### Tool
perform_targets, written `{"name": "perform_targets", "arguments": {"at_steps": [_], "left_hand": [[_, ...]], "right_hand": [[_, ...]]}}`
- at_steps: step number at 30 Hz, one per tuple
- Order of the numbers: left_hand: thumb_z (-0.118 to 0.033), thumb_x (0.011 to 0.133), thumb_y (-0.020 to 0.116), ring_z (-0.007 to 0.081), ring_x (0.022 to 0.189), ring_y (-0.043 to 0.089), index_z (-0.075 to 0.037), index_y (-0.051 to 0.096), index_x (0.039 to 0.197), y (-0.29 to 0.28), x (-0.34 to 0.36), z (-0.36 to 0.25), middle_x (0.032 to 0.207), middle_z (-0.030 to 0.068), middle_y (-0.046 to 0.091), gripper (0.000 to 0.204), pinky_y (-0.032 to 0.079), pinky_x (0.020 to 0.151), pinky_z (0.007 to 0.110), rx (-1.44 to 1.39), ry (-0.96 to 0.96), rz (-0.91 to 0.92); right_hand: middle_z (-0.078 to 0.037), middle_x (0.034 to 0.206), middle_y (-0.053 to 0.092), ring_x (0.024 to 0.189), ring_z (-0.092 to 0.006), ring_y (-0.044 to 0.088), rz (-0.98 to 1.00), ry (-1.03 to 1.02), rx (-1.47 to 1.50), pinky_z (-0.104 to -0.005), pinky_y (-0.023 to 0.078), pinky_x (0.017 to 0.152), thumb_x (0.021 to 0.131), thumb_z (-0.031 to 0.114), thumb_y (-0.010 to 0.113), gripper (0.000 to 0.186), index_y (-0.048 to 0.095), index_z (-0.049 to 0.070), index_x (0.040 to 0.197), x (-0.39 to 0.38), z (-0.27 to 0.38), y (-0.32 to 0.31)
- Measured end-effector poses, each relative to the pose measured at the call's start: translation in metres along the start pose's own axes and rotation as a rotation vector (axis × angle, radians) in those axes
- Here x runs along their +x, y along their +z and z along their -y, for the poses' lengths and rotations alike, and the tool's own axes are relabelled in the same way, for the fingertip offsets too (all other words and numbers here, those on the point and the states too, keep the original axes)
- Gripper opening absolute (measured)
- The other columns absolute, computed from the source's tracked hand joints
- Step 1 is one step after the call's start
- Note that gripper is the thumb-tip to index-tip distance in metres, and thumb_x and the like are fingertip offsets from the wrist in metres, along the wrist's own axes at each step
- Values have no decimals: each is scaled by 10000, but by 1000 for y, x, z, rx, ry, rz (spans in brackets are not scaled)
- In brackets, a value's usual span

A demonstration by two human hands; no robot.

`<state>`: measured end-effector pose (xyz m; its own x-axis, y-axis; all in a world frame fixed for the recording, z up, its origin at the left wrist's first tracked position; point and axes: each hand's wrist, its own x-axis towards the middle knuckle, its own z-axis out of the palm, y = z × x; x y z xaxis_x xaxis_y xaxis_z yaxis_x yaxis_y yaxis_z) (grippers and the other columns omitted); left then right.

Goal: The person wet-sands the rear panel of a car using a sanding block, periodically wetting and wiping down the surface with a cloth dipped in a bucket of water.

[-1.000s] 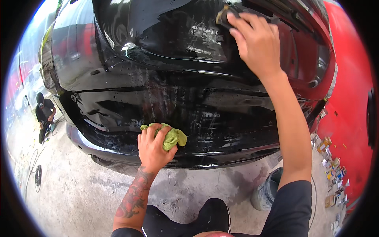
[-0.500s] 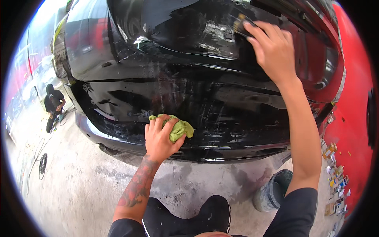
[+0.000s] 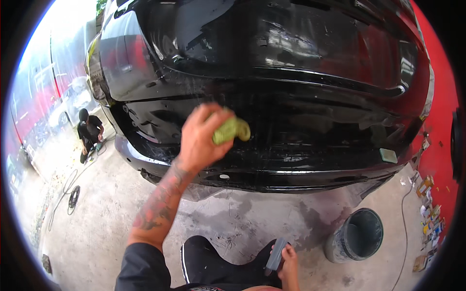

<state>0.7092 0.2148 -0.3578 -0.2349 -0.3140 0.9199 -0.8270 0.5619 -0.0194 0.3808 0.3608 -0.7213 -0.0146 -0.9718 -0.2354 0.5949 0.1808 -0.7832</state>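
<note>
The glossy black rear of a car [image 3: 310, 128] fills the upper view, its surface streaked and reflective. Over its middle, my left hand [image 3: 201, 138] is closed round a bunched yellow-green cloth [image 3: 231, 132]. Motion smears that hand slightly, and whether the cloth touches the panel I cannot tell. Low down beside my right thigh, my right hand [image 3: 290, 264] grips a grey sanding block [image 3: 276, 254], well apart from the car. A pale green pad [image 3: 388, 155] lies on the right end of the bumper ledge.
To the right of my knees stands a dark bucket [image 3: 357, 237]. Boxes and cans [image 3: 429, 218] line the foot of the red wall [image 3: 444, 145]. A coiled cable [image 3: 74, 198] lies on the concrete at left, and another person [image 3: 90, 133] crouches behind it.
My right hand has come down from the upper panel to my thigh, still holding the block. My left hand has lifted the cloth slightly up and right. The view has shifted.
</note>
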Motion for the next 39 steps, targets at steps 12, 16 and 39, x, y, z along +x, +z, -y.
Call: {"name": "perform_targets", "arguments": {"at_steps": [12,16,39], "left_hand": [[-142,771,757,357,1000,618,-106,674,1038,17,245,-12,1044,119,613,281,522,865,477,511,275,-361],[-155,782,763,370,1032,642,-102,675,1127,17,228,-20,1085,130,642,360,530,885,478,543,294,-149],[-420,743,730,404,1110,696,-348,294,1650,-35,235,-26,1202,214,727,1009,538,1005,470,728,-103,485]], "right_hand": [[-243,1137,727,944,-330,734,75,59,207,-447,603,857,1022,249,637,299,619,44,1239,34,-11,-10],[-252,1144,720,941,-331,726,84,99,262,-438,597,833,1011,228,669,287,598,40,1216,47,-18,-20],[-217,1177,705,927,-290,722,148,257,312,-450,638,702,1052,393,574,500,532,-10,1346,74,-48,-60]]}}
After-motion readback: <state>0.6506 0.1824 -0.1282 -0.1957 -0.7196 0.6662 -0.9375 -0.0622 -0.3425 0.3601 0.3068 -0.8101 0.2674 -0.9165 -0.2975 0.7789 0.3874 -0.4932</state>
